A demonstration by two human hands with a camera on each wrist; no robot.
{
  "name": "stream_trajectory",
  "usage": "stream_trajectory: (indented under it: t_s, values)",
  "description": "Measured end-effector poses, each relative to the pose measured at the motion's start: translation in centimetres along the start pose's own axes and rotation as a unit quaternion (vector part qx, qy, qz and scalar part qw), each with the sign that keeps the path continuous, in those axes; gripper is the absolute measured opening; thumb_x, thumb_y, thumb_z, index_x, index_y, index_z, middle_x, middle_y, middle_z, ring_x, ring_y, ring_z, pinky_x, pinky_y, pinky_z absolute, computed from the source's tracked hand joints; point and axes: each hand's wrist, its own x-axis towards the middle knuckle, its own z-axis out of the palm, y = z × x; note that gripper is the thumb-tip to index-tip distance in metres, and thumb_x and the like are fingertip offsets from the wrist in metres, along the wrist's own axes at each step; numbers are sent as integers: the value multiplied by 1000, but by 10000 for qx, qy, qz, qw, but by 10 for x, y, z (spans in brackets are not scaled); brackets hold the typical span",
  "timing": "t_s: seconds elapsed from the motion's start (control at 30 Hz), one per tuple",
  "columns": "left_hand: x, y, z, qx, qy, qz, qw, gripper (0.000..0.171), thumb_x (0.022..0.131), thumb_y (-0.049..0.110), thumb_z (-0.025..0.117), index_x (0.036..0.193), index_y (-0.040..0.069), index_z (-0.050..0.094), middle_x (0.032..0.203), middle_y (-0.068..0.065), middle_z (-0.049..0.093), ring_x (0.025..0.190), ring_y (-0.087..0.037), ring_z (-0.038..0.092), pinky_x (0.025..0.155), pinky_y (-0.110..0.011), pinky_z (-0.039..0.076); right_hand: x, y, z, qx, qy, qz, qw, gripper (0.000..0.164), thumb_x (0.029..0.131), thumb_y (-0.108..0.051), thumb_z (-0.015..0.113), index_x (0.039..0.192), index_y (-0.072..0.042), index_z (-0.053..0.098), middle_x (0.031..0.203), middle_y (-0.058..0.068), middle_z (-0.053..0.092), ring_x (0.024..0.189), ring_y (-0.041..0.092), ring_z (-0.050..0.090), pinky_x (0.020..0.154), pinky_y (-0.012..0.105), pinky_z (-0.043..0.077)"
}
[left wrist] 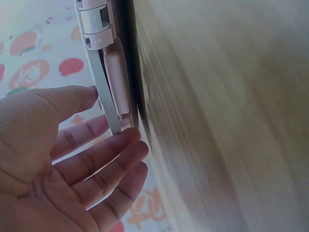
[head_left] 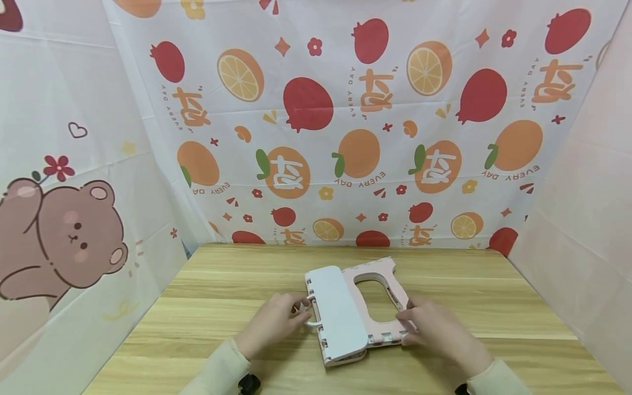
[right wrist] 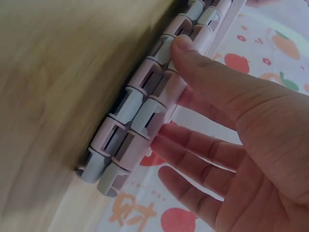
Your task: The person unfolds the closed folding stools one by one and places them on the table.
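A folding step stool (head_left: pixel 340 312) in white and pale pink lies on the wooden table, its white top panel on the left and a pink leg frame with a large oval opening spread to the right. At the stool's left edge, beside a white carry handle, my left hand (head_left: pixel 277 323) has thumb and fingers on either side of the edge; the left wrist view shows the thumb (left wrist: pixel 89 96) against the white strip. My right hand (head_left: pixel 439 326) pinches the pink frame's right edge. In the right wrist view its thumb (right wrist: pixel 186 46) rests on the pink and white hinge knuckles (right wrist: pixel 128 106).
The wooden table (head_left: pixel 222 274) extends around the stool on all sides. Behind it hangs a white cloth (head_left: pixel 336 203) printed with oranges and pomegranates. Another cloth with a bear print (head_left: pixel 79 236) hangs on the left, and a pale sheet (head_left: pixel 577 219) on the right.
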Motion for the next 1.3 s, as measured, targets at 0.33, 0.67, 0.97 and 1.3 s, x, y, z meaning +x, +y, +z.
stream_trajectory:
  t_s: [0.33, 0.67, 0.97, 1.3]
  values:
    - [0, -16, -7, -4, 148, -302, 9994, 18, 94, 18, 82, 108, 8, 77, 88, 2, 75, 78, -8, 65, 69, -27, 57, 11, -17, 6, -77, 56, -293, 9995, 30, 74, -39, 97, 88, -24, 75, 82, -10, 49, 69, 3, 39, 57, 22, 35]
    - [-3, -30, -13, -349, 283, -1005, 9939, 31, 93, 16, 84, 116, 4, 67, 79, 2, 70, 67, -7, 60, 61, -24, 52, 19, -35, 7, -135, 65, -353, 9993, 34, 73, -45, 96, 92, -22, 80, 81, -9, 50, 68, 4, 38, 57, 22, 35]
    - [-5, -47, -16, -608, 62, -1157, 9914, 26, 100, 18, 75, 76, 11, 68, 63, 3, 60, 54, -8, 48, 49, -21, 38, 24, -48, 9, -255, 114, -241, 9993, 36, 73, -49, 96, 90, -22, 78, 80, -8, 47, 66, 5, 37, 56, 23, 32]
    - [-11, -53, -19, -1022, 46, -1628, 9813, 27, 104, 21, 68, 81, 8, 67, 67, -1, 68, 58, -13, 47, 51, -24, 35, 29, -59, 14, -248, 226, -320, 9989, 37, 74, -50, 95, 91, -23, 77, 80, -8, 46, 67, 5, 37, 57, 22, 31]
